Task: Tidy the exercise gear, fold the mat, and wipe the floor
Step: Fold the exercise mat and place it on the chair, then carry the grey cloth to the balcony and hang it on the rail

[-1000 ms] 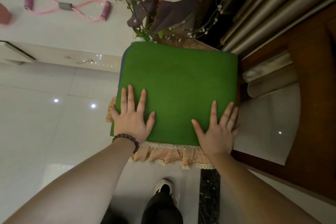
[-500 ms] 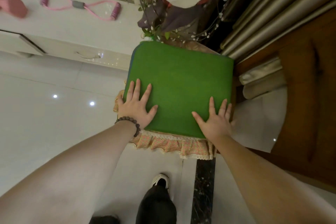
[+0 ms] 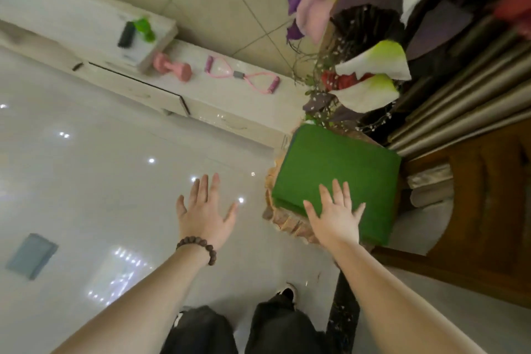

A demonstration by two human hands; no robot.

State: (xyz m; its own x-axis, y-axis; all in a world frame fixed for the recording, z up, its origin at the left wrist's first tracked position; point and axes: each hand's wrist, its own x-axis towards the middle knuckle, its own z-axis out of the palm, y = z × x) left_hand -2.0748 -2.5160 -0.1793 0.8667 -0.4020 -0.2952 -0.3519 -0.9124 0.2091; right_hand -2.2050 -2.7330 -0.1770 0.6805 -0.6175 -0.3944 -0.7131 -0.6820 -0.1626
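Observation:
The folded green mat (image 3: 339,169) lies on a stool with a frilled checked cover (image 3: 283,221). My right hand (image 3: 336,215) lies flat on the mat's near edge with its fingers spread. Left of the stool, my left hand (image 3: 205,213) hovers over the white floor with straight, spread fingers and holds nothing; a bead bracelet circles its wrist. On the low white cabinet (image 3: 201,100) at the back lie a pink dumbbell (image 3: 172,66) and a pink figure-eight resistance band (image 3: 244,76). A grey-blue cloth (image 3: 30,254) lies on the floor at the left.
A vase of artificial flowers (image 3: 359,46) stands behind the stool. Curtains (image 3: 465,89) and dark wooden furniture (image 3: 488,210) fill the right side. A white box with a black and a green object (image 3: 138,31) sits on the cabinet. The glossy tile floor (image 3: 100,181) spreads to the left.
My left hand has lifted off the mat and moved left over the floor. The view has swung left and back, bringing in the dumbbell, the cabinet and the cloth.

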